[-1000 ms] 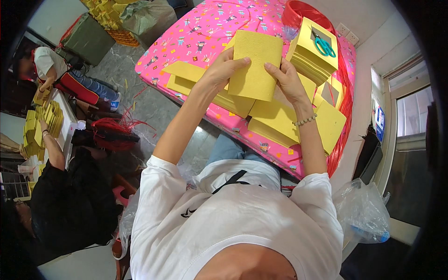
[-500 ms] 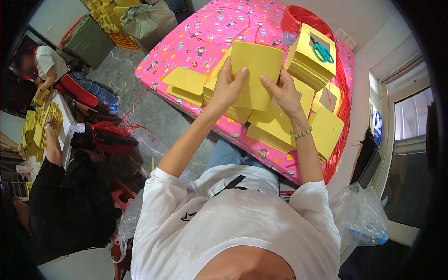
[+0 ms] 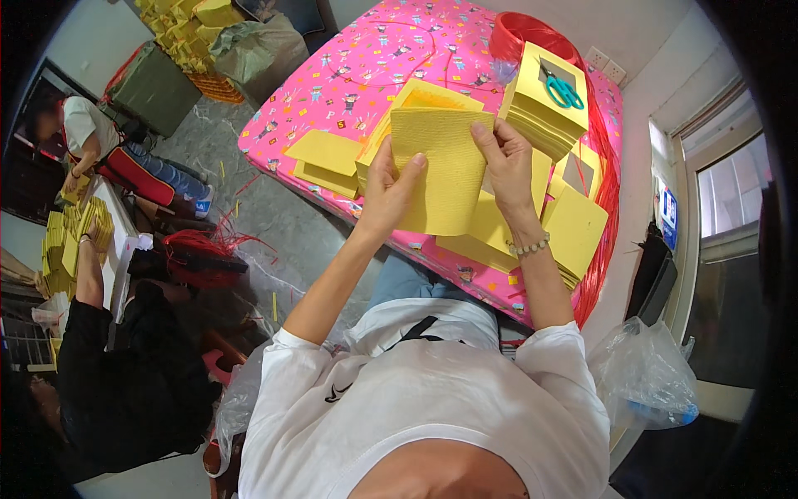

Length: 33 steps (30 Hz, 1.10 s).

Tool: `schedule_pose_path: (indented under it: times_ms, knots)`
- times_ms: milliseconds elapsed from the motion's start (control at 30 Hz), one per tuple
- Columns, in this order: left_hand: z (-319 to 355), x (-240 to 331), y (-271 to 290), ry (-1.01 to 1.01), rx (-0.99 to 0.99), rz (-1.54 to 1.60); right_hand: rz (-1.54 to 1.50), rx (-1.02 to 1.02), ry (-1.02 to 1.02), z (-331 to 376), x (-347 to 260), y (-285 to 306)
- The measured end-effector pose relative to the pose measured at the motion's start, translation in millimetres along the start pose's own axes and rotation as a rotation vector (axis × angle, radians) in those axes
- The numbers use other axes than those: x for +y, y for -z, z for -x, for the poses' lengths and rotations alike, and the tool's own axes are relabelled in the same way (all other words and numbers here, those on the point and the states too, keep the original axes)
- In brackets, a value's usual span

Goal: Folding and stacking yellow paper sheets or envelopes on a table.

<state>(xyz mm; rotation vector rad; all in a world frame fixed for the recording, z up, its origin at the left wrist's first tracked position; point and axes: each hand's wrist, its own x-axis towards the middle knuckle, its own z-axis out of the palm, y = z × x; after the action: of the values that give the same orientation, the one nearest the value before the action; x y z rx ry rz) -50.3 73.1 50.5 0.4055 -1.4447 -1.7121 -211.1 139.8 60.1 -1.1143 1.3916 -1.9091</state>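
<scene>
Both my hands hold a sheaf of yellow paper sheets (image 3: 440, 187) upright over the pink mattress. My left hand (image 3: 391, 190) grips its left edge, thumb across the front. My right hand (image 3: 509, 162) pinches the upper right corner between thumb and fingers. Fine ribs run across the face turned to me. Just behind stands a stack of yellow paper with an orange patch on top (image 3: 436, 95). Below my right hand lie more yellow stacks (image 3: 495, 220). Teal-handled scissors (image 3: 565, 90) rest on a tall yellow stack (image 3: 540, 118) at the right.
The pink patterned mattress (image 3: 324, 91) carries a folded yellow pile (image 3: 328, 154) at left. Red plastic strips (image 3: 611, 241) trail along its right edge from a red coil (image 3: 532, 33). At far left two people handle yellow bundles at a white table (image 3: 120, 224). A clear bag (image 3: 652, 374) hangs right.
The sheaf has come down and toward me, now showing its ribbed face. The orange-patched stack behind has come into sight. My right hand has shifted up to the corner.
</scene>
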Motion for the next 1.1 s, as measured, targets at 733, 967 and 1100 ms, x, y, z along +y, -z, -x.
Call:
schedule_pose_path:
  times_ms: [733, 967, 1100]
  knots:
    - [15.0, 12.1, 17.2, 0.102, 0.116, 0.046, 0.308, -0.266, -0.227, 32.6, 4.5, -2.4]
    - [17.8, 10.7, 22.1, 0.099, 0.182, 0.073, 0.215, -0.294, -0.243, 41.1, 0.5, -8.9]
    - [19.5, 15.3, 26.9, 0.087, 0.254, 0.065, 0.224, -0.337, -0.288, 46.1, 0.4, -14.7]
